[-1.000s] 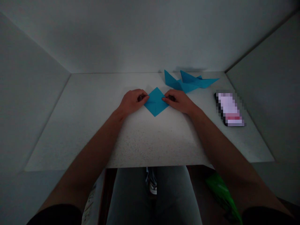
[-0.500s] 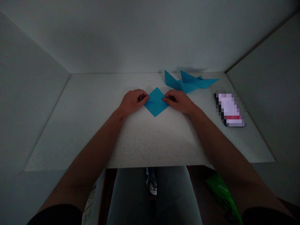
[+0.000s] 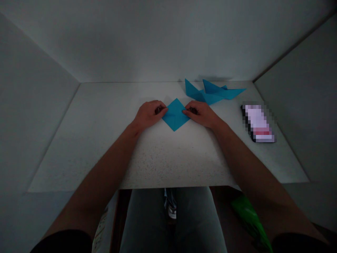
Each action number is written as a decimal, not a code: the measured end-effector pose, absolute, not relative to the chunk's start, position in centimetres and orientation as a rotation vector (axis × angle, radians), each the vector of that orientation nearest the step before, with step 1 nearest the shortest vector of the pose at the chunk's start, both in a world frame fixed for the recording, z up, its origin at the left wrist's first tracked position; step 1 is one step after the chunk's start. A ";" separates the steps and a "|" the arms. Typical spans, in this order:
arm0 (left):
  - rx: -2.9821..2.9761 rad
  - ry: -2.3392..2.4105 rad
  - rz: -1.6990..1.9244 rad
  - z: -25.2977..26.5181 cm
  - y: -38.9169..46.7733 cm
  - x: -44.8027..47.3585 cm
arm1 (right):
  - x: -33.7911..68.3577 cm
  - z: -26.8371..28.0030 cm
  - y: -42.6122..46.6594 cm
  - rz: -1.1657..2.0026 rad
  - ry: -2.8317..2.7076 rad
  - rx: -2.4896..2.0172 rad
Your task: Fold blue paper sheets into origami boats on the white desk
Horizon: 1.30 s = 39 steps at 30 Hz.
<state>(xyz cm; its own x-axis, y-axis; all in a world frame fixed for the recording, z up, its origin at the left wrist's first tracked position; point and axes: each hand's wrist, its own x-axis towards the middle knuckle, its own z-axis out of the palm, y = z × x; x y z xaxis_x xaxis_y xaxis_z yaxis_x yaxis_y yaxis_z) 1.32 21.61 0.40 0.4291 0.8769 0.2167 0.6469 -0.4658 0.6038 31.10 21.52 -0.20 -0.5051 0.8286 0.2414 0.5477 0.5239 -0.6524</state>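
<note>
A blue folded paper in a diamond shape is between my hands at the middle of the white tabletop, one corner pointing toward me. My left hand pinches its left corner between thumb and fingers. On the opposite side, my right hand grips the right corner in the same way. A faint crease shows across the paper's face. Just beyond my right hand lie blue folded paper boats, close together and overlapping in view.
A phone with a lit, blurred screen lies at the right of the white tabletop. Walls enclose the table at the back and both sides. Below the front edge are my legs and a green bag-like thing.
</note>
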 end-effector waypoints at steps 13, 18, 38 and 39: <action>2.260 1.281 0.733 0.4 21.7 1.3 | 31.1 -0.3 21.6 0.673 -2.230 -1.117; 2.259 1.275 0.737 0.2 21.7 1.3 | 31.2 -0.3 21.6 0.678 -2.236 -1.109; 2.014 1.260 1.129 -0.4 22.2 1.3 | 31.0 -0.6 21.9 0.826 -1.899 -1.067; 2.015 1.249 1.130 -0.4 22.2 1.3 | 31.0 -0.6 21.9 0.833 -1.882 -1.060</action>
